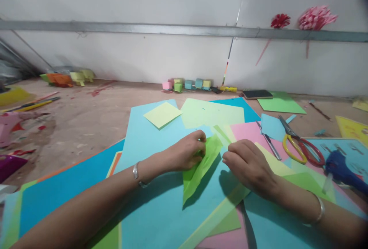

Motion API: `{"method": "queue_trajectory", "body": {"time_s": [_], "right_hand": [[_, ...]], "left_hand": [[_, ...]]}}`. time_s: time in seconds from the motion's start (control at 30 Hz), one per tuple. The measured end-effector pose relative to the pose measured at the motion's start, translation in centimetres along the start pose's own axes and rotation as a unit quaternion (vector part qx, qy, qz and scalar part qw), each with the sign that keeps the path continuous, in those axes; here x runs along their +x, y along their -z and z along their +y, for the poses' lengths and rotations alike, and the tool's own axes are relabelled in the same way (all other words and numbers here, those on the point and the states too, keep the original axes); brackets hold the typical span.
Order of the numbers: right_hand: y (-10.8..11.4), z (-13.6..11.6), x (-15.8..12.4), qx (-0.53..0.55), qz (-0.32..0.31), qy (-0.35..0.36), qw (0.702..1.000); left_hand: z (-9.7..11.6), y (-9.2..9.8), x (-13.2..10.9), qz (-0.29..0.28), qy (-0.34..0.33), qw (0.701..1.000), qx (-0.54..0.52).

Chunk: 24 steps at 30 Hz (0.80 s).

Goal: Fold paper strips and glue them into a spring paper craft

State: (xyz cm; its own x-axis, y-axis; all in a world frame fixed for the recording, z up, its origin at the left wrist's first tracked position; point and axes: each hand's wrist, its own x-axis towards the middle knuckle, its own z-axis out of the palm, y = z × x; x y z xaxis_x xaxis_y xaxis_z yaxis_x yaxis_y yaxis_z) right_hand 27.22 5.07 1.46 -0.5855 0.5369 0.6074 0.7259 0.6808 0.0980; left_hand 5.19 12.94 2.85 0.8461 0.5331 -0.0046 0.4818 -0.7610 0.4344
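Observation:
My left hand pinches a folded piece of bright green paper above a light blue sheet. The paper is creased, and one pointed corner hangs down toward me. Just right of it is my right hand, its fingers curled and pressed together; whatever they may hold is hidden. A thin green paper strip lies behind, between the two hands. A pale yellow square of paper rests on the light blue sheet beyond my left hand.
Scissors with yellow and red handles and a pen lie to the right, near a blue glue gun. A pink glue gun is at left. Small paper models and a phone sit along the wall.

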Motion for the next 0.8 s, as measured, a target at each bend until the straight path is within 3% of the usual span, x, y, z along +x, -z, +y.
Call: {"method": "queue_trajectory", "body": {"time_s": [0.1,0.27,0.37,0.5,0.67,0.8], "right_hand": [[0.4,0.1,0.2,-0.013,0.003,0.027,1.0],[-0.9,0.4,-0.2,0.004,-0.121,0.107,0.987],[-1.7,0.1,-0.5,0.03,-0.161,0.13,0.978],[-1.8,-0.6,-0.7,0.053,-0.142,0.115,0.982],[-1.6,-0.9,-0.6,0.041,-0.098,0.1,0.989],[-1.6,-1.0,-0.2,0.032,-0.063,0.127,0.989]], "left_hand": [[0.0,-0.4,0.0,0.005,-0.022,0.999,0.024],[0.1,-0.5,0.4,0.02,-0.059,0.995,0.08],[0.6,-0.3,0.4,0.005,-0.064,0.986,0.153],[1.5,-0.3,0.0,-0.064,-0.023,0.983,0.173],[2.4,0.7,-0.7,-0.056,0.038,0.989,0.134],[3.3,1.4,-1.3,-0.099,0.055,0.989,0.094]]}}
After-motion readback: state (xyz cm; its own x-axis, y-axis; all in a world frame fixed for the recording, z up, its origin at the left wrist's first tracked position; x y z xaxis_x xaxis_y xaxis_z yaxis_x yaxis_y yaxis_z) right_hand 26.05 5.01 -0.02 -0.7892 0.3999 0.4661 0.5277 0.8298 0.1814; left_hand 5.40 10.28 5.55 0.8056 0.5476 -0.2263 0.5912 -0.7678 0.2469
